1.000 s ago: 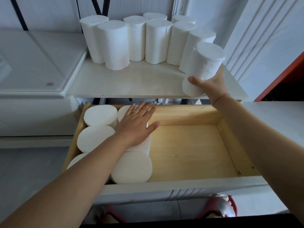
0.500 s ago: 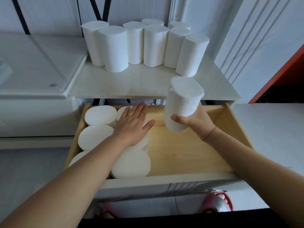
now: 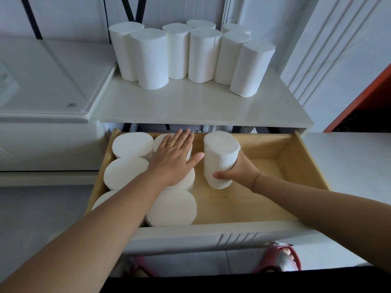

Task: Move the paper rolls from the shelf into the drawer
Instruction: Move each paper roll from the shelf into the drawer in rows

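White shelf (image 3: 190,106) at twelve o'clock carries upright shelf rolls (image 3: 152,60). Below it, the open wooden drawer (image 3: 292,149) has packed rolls (image 3: 124,172) at nine o'clock. The left hand (image 3: 169,161) lies flat on them, fingers straight. At centre, the right hand (image 3: 239,172) has its fingers wrapped round one held roll (image 3: 220,159), upright inside the drawer.

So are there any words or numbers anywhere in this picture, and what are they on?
"CCC", as best I can read it: a small oval mark near the front corner of the white panel left of the shelf.
Tiny line under that mark: too small to read.
Paper rolls, shelf and drawer: no writing that I can see.
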